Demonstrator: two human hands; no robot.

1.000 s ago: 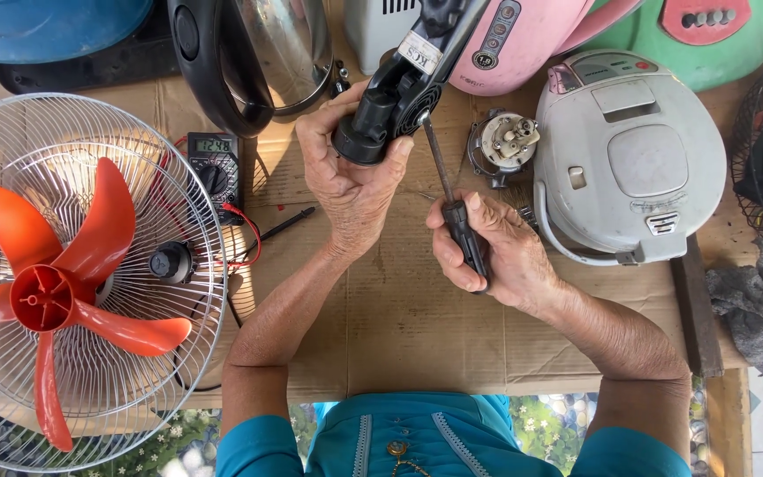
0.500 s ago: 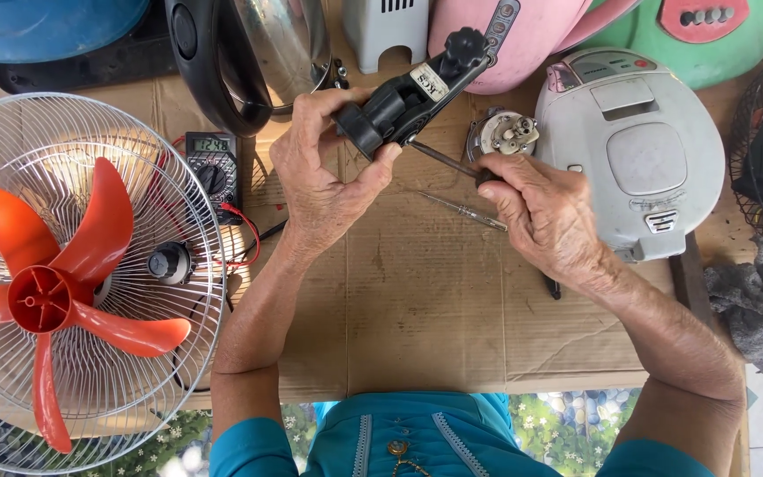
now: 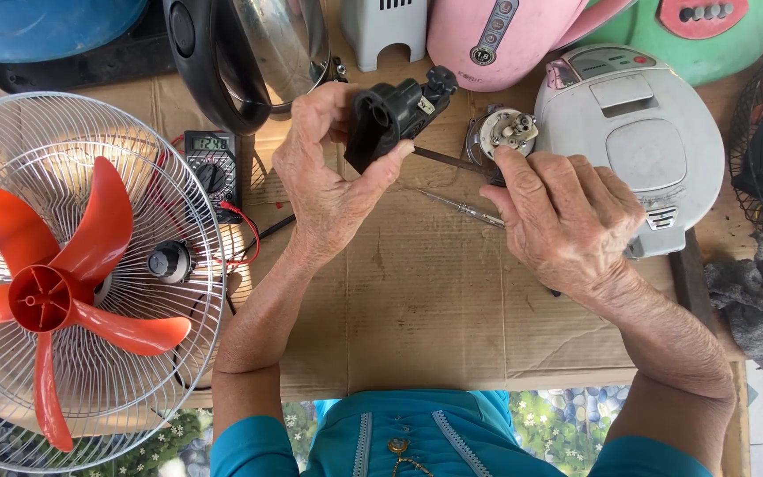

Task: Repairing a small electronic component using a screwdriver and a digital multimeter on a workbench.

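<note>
Fan: the round white wire-guard fan with red blades (image 3: 72, 283) is lying flat well to the left of your left fingers, apart from both hands.
Cardboard: the flattened brown cardboard sheet (image 3: 434, 300) is spreading under both of your hands and wrists.
Cooker: the pale grey domed rice cooker with a lid latch (image 3: 638, 141) is sitting just beyond your right knuckles, its edge close behind your right fingers.
Kettle: the shiny steel kettle with a black handle (image 3: 249, 53) is resting just above your left fingertips.
Left hand: your left hand (image 3: 328, 181) is curling round the black plastic housing part (image 3: 390, 119), thumb pressing on its lower edge and fingers wrapping its far side, so the part is sitting raised above the cardboard between thumb and fingers.
Right hand: your right hand (image 3: 562, 216) is closing round the handle of a dark-shafted screwdriver (image 3: 452, 160); the fingers are pressed together and the handle is mostly hidden in the fist.
Screwdriver tip: the shaft is running from your right fingers leftward, reaching the underside of the black part beside your left thumb.
Meter: the small black digital multimeter with red leads (image 3: 210, 168) is lying left of your left wrist.
Motor: the small round metal motor piece (image 3: 503, 132) is standing just above your right index finger.
Spare tool: a thin silver-shafted screwdriver (image 3: 463, 209) is lying on the cardboard between your two hands.
</note>
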